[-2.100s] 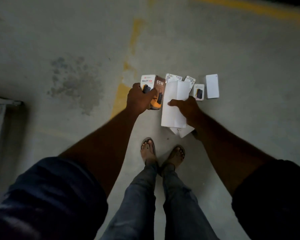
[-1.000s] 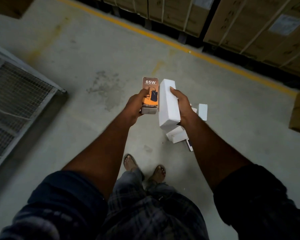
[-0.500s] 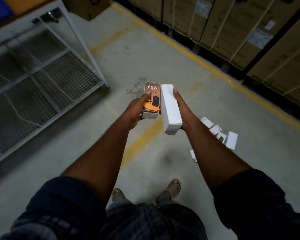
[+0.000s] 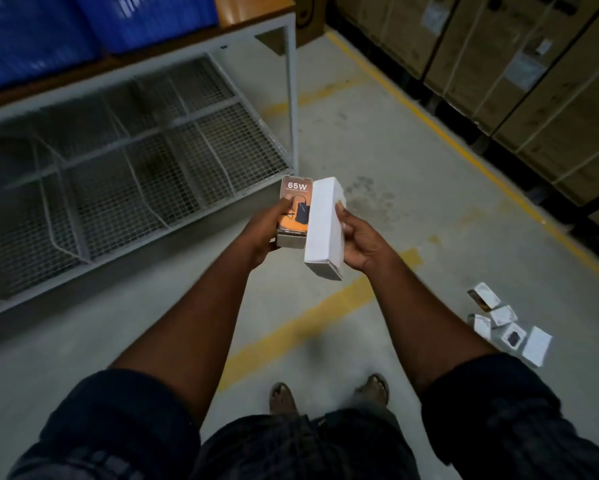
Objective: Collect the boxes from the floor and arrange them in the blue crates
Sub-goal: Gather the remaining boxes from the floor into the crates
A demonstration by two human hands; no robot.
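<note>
Boxes in hand, two. Left hand [image 4: 260,237] grips the orange 65W box [image 4: 296,206], thumb across its printed face. Right hand [image 4: 364,244] grips the white box [image 4: 324,226], fingers wrapped round its right edge. The boxes are held side by side, touching, with their long axes pointing away from the body. Blue crates [image 4: 145,19] sit on the counter [image 4: 253,12], up and left of both hands and well apart from them; the left hand is nearer. Judgement: the carry goes forward-left, orange box likely in first. Small boxes [image 4: 509,327] lie uncollected on the floor [image 4: 377,140], low right.
</note>
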